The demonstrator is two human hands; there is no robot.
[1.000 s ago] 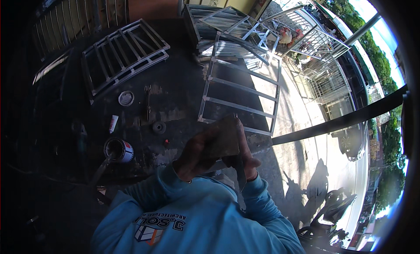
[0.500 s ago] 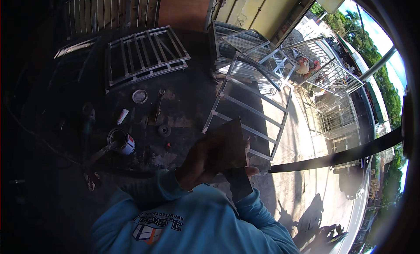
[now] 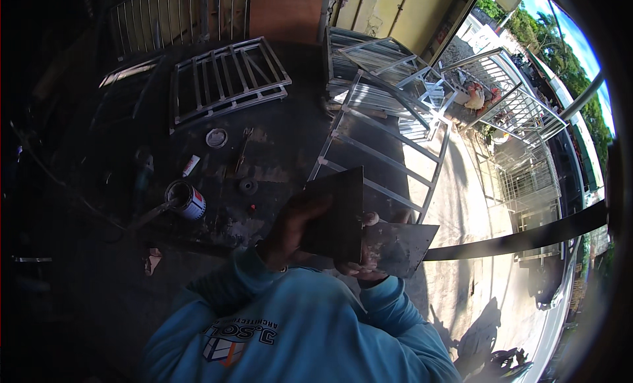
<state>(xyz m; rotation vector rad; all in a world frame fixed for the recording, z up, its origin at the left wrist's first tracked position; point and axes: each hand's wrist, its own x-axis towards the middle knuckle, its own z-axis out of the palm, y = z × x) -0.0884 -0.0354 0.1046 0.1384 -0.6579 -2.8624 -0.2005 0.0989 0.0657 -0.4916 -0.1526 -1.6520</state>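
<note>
In front of my chest, my left hand [image 3: 290, 228] is closed on a dark flat rectangular plate [image 3: 336, 215], its thumb lying across the face. Just right of it, my right hand [image 3: 359, 269] grips a second flat plate [image 3: 399, 246], grey with pale smears and a small hole near one corner. The two plates meet or overlap at the dark one's right edge, where a pale, rounded spot shows; I cannot tell whether it is a fingertip or paste. Part of my right hand is hidden behind the dark plate.
An open can [image 3: 186, 200] with a stick in it, a white tube [image 3: 190, 165], a round lid [image 3: 216, 138] and a dark disc [image 3: 248, 186] lie on the dark worktable [image 3: 283, 146]. Metal frames [image 3: 231, 80] rest behind; a ladder-like frame [image 3: 382, 152] leans right. A dark bar [image 3: 514, 235] crosses the right side.
The right-hand plate has swung out to the right and now shows its smeared face. My left hand keeps the dark plate, now more upright. The view has shifted slightly.
</note>
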